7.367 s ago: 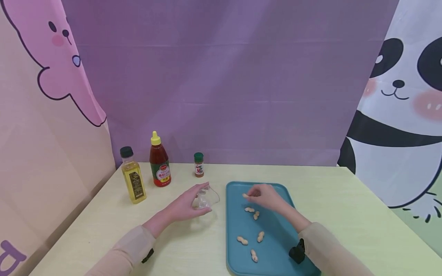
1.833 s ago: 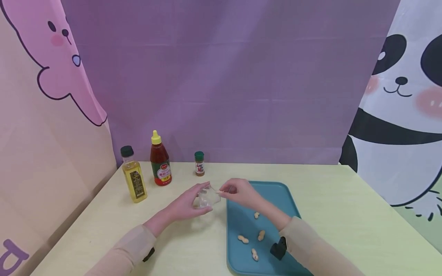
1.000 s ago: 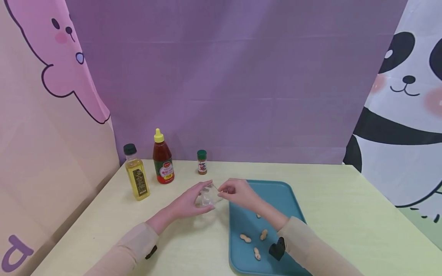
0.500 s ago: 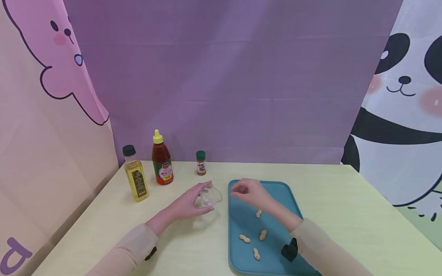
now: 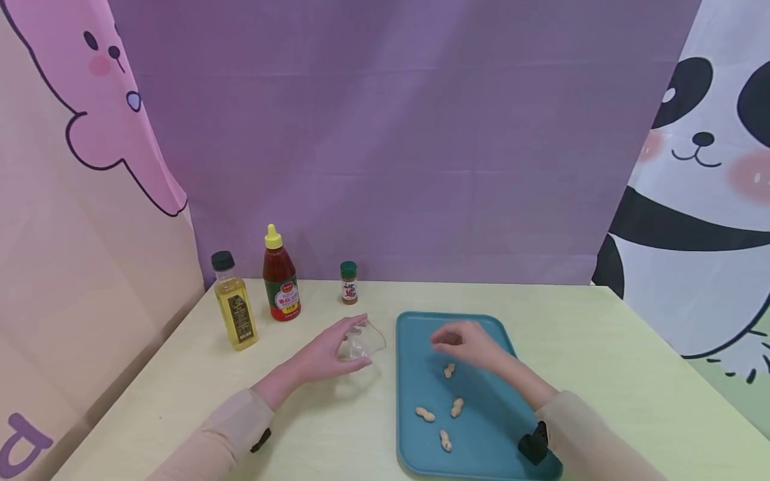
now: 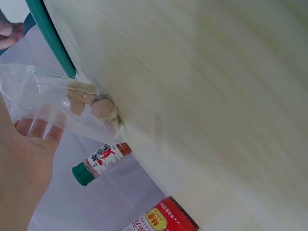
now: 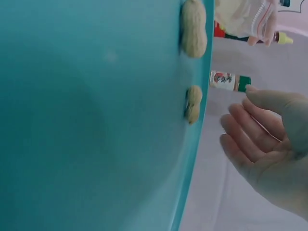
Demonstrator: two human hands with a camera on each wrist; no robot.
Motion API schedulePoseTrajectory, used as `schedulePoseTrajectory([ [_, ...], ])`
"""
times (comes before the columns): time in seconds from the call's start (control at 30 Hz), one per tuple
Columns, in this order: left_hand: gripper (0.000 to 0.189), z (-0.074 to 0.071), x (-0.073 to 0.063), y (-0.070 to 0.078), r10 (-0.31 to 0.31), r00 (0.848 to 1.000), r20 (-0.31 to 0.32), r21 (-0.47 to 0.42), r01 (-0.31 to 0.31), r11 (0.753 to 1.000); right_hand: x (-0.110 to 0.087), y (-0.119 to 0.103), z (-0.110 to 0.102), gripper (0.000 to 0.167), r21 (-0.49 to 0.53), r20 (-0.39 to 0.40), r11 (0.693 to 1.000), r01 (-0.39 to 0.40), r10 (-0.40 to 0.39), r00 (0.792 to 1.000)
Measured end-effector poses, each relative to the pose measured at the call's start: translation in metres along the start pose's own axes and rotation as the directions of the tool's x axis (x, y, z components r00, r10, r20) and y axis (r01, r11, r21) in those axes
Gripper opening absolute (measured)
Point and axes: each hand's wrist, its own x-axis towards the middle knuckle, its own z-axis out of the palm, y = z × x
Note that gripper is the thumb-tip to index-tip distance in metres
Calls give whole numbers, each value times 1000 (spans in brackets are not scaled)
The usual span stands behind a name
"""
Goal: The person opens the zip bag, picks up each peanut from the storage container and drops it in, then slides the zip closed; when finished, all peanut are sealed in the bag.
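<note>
A clear zip bag (image 5: 359,344) is held by my left hand (image 5: 331,354), thumb and fingers spread around its mouth, left of the tray. Inside the bag, in the left wrist view, several peanuts (image 6: 103,109) lie at the bottom. My right hand (image 5: 470,344) hovers over the far part of the blue tray (image 5: 415,374), fingers loosely bent and nothing between them. Just below its fingertips in the head view is one peanut (image 5: 449,371). Nearer the front lie a second peanut (image 5: 457,407), a third peanut (image 5: 424,414) and another peanut (image 5: 445,440).
Toward the back left of the pale table (image 5: 577,374) stand an oil bottle (image 5: 236,314) with a dark cap and a red sauce bottle (image 5: 281,287) with a yellow tip. A small green-capped shaker (image 5: 349,284) stands behind the bag. A purple cloth (image 5: 421,147) hangs behind the table.
One peanut went from the tray to the bag's mouth in my right hand's pinch. That hand has since drawn back right, empty, over the tray. The left hand and bag stay in place.
</note>
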Motion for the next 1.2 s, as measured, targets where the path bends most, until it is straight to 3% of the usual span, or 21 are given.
schedulePoseTrajectory([
  [0.2, 82, 0, 0, 1, -14, 1000, 6, -19, 14, 1000, -6, 13, -4, 27, -32, 96, 999, 23, -20, 995],
  [0.57, 81, 2, 0, 1, -12, 1000, 2, -28, 12, 1000, -13, 19, -6, 19, -93, 172, 996, 3, 13, 985],
  [1.2, 82, 3, 0, 4, -15, 1000, 5, -25, 16, 1000, -18, 19, -7, 12, -54, 226, 998, -37, 48, 973],
])
